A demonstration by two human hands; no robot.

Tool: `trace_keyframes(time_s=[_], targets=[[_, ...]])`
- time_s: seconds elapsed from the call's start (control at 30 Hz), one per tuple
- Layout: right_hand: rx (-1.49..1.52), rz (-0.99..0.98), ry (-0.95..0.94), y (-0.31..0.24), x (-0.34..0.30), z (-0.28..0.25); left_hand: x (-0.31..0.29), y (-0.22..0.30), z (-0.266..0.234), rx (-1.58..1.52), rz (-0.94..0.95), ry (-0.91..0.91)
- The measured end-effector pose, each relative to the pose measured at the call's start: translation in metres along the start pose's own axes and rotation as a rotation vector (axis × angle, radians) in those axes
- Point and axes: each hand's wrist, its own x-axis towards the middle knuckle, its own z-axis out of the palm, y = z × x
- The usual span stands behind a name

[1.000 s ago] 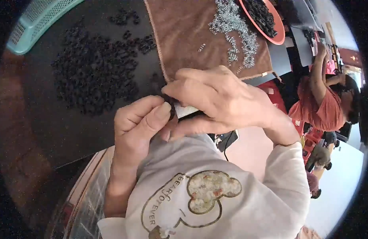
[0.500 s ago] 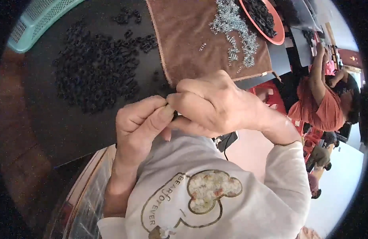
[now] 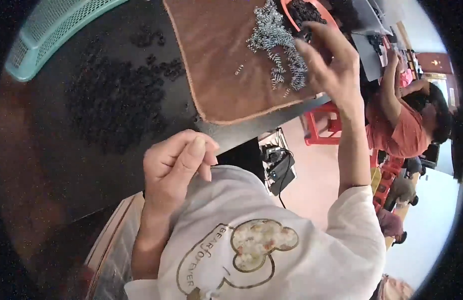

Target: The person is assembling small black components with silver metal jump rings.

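Note:
My left hand (image 3: 177,161) is curled near the front edge of the dark table (image 3: 36,165), thumb pressed on the fingers; nothing shows between them. My right hand (image 3: 331,62) is raised far out to the right with its fingers spread and nothing in it, hovering over a heap of small metal springs (image 3: 271,42) and next to a red tray (image 3: 290,11) of black parts. The springs lie on a brown cloth (image 3: 221,80). Left of the cloth, a loose pile of small black parts (image 3: 116,100) is spread on the table.
A teal mesh basket (image 3: 51,32) sits at the table's far left corner. Below the table edge a black device with a cable (image 3: 279,167) lies on the pink floor beside a red stool (image 3: 319,127). Another person in a red shirt (image 3: 404,132) works at the right.
My hands were together at the table edge, pinching a small black and white part. My right hand has swung out to the springs and red tray with fingers spread; my left hand stayed.

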Motion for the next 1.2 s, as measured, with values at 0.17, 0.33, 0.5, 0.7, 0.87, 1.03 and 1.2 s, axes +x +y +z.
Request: trace_keyframes(time_s=[0.17,0.33,0.5,0.7,0.87,1.03,1.2], targets=[[-0.15,0.205,0.094,0.105,0.012,-0.033,0.001,0.004,0.004,0.012,-0.021,0.006],[-0.332,0.182,0.033,0.161,0.019,-0.038,0.002,0.004,0.004,-0.006,-0.023,0.01],[0.071,0.219,0.141,0.085,0.031,-0.008,0.0,0.001,0.001,0.074,-0.005,0.032],[0.1,-0.262,-0.178,-0.009,0.046,0.05,0.0,0.0,-0.002,0.112,0.0,0.008],[0.031,-0.372,-0.267,-0.03,0.077,0.096,-0.002,-0.001,-0.004,0.09,0.024,-0.006],[0.004,-0.416,-0.384,-0.045,0.098,0.124,-0.003,0.0,-0.007,0.063,0.004,0.009],[0.101,-0.481,-0.396,-0.04,0.09,0.156,0.004,-0.025,-0.009,0.059,0.008,-0.012]])
